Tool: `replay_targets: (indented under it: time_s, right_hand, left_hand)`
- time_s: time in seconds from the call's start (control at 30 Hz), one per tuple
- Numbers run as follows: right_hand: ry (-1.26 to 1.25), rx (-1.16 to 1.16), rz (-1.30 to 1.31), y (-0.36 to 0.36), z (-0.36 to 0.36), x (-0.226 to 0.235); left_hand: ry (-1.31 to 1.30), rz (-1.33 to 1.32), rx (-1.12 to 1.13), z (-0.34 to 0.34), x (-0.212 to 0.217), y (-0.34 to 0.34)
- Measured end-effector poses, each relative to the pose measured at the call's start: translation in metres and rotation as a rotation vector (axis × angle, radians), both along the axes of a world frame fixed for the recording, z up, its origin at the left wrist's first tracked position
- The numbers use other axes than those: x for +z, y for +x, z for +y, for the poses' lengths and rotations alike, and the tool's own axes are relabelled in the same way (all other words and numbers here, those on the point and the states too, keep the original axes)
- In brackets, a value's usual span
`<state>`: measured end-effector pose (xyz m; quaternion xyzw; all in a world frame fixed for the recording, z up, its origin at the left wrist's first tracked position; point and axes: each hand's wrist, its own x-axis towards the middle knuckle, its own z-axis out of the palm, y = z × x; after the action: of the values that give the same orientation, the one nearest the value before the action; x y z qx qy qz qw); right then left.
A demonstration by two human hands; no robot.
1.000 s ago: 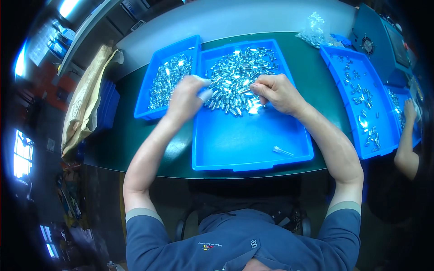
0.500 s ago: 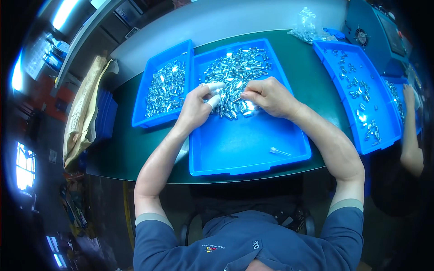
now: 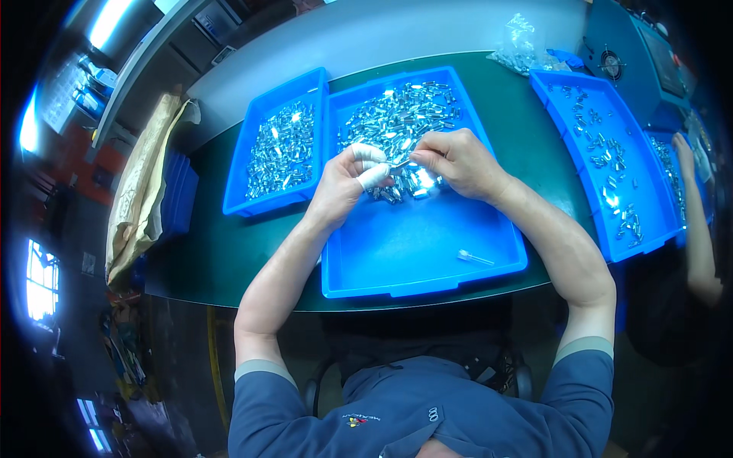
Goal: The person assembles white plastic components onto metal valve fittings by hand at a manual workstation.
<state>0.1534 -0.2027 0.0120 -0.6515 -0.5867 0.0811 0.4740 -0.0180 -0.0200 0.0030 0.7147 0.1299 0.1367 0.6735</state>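
My left hand (image 3: 343,187), with white covers on the fingertips, pinches a small shiny metal part (image 3: 393,165) above the heap in the middle blue tray (image 3: 412,267). Close on its right, my right hand (image 3: 467,168) is closed, thumb against forefinger, at a thin piece that meets the part. Exactly what the right fingers grip is too small to make out. Below both hands lies a heap of small cylindrical metal parts (image 3: 424,103). A small clear tube-like piece with a thin stem (image 3: 475,257) lies near the tray's front right corner.
Left stands a blue tray (image 3: 235,187) of similar parts; right, a long blue tray (image 3: 649,206) with scattered ones. A clear bag (image 3: 519,46) lies at the back. Brown paper (image 3: 141,183) covers stacked blue bins. Another person's arm (image 3: 696,229) reaches in at far right.
My left hand has moved right and slightly down, away from the heap, bringing a metal part against the thin piece at my right hand. My right hand has barely moved.
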Motion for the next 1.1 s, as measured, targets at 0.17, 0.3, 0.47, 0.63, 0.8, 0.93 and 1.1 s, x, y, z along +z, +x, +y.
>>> replay_targets:
  time_s: [0.17, 0.3, 0.47, 0.63, 0.8, 0.93, 1.1]
  right_hand:
    - [0.023, -0.011, 0.046, 0.0, -0.001, 0.001]
    - [0.027, -0.009, 0.012, 0.0, -0.002, 0.001]
    - [0.048, -0.019, -0.032, -0.001, -0.002, 0.001]
    - [0.025, -0.02, -0.055, 0.0, -0.001, 0.002]
    - [-0.023, 0.026, 0.042, 0.0, -0.003, 0.0]
    - [-0.015, 0.014, 0.147, 0.006, -0.004, -0.001]
    - [0.001, 0.017, 0.122, 0.006, 0.0, 0.0]
  left_hand:
    - [0.091, 0.055, -0.062, -0.004, 0.003, 0.0]
    - [0.085, 0.04, -0.089, -0.006, -0.002, 0.001]
    - [0.16, 0.038, -0.088, -0.008, -0.002, 0.0]
    - [0.266, 0.029, -0.075, -0.011, 0.003, -0.001]
    - [0.327, 0.06, -0.079, -0.013, 0.001, -0.004]
    - [0.485, -0.031, 0.092, 0.003, 0.005, -0.014]
    - [1.186, -0.116, 0.561, 0.068, 0.04, -0.03]
